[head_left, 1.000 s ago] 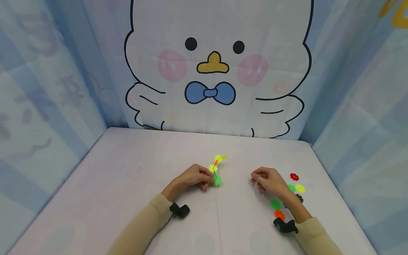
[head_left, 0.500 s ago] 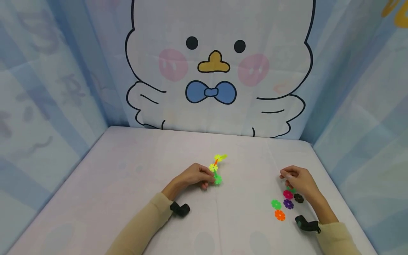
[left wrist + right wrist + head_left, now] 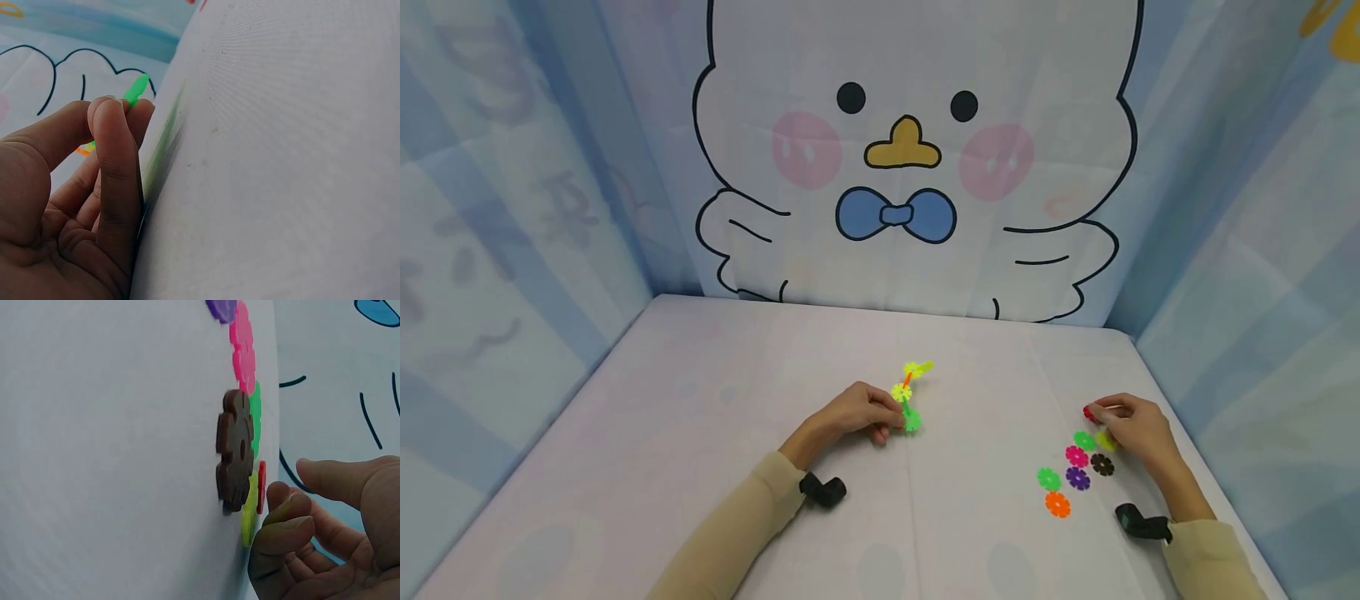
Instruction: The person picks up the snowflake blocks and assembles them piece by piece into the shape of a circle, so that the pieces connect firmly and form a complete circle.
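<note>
Currently my left grip (image 3: 872,412) pinches the green end piece (image 3: 912,421) of a little flower chain (image 3: 902,392) between thumb and fingers, over the left-middle of the table (image 3: 790,350). My right grip (image 3: 1131,421) is at the red disc (image 3: 1088,412). From the head it looks as though I have hold of it, but the right wrist view shows my thumb well apart from my loosely bent fingers, and the disc lying beyond the fingertips; I have nothing caught there.

Only the head view shows the chain's run of yellow, orange, yellow and green; at my left wrist, my fingers hide all but a green tip and a scrap of orange and yellow. The head view alone shows the orange disc (image 3: 1057,505) and the nearer green disc (image 3: 1049,479). The right wrist view gives the thickness of the brown disc (image 3: 236,450), which looks nearly black from above, but cuts off the purple disc (image 3: 222,309). From the head, my fingers partly cover the yellow disc (image 3: 1106,440).
</note>
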`<state>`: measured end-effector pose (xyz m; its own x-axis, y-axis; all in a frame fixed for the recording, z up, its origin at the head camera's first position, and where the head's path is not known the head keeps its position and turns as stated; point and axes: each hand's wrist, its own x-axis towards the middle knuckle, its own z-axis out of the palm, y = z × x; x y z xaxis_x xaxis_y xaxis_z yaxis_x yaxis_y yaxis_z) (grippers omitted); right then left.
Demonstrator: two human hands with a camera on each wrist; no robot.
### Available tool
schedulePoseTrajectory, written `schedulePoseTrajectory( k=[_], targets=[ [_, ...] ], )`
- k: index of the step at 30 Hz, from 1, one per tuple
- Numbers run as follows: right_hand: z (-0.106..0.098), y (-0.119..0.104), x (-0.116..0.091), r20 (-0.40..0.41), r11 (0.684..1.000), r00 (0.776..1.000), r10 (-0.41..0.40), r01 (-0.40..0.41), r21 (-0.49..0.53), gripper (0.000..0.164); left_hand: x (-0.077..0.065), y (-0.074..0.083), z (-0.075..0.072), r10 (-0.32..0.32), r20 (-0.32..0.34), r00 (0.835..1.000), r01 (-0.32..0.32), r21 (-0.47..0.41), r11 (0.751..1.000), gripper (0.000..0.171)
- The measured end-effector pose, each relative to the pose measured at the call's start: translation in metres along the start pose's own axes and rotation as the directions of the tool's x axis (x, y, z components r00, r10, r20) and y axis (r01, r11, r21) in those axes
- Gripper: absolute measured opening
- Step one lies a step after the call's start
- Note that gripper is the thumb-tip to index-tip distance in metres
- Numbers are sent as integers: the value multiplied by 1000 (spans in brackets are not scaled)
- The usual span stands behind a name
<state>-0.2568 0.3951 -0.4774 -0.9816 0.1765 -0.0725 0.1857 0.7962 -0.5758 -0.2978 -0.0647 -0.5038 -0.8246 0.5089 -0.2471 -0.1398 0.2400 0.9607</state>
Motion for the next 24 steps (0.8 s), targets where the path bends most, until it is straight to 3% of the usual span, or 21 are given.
schedulePoseTrajectory(
  k=[8,24],
  targets=[
    [-4,3,4,-4,999,999,43,-43,-17,58,-1,3,-1,-15,-1,1000,15,-3,1000,19],
    [-2,7,9,-1,998,998,55,-55,-27,51,2,0,-1,-7,5,1000,7,11,1000,20]
  ],
)
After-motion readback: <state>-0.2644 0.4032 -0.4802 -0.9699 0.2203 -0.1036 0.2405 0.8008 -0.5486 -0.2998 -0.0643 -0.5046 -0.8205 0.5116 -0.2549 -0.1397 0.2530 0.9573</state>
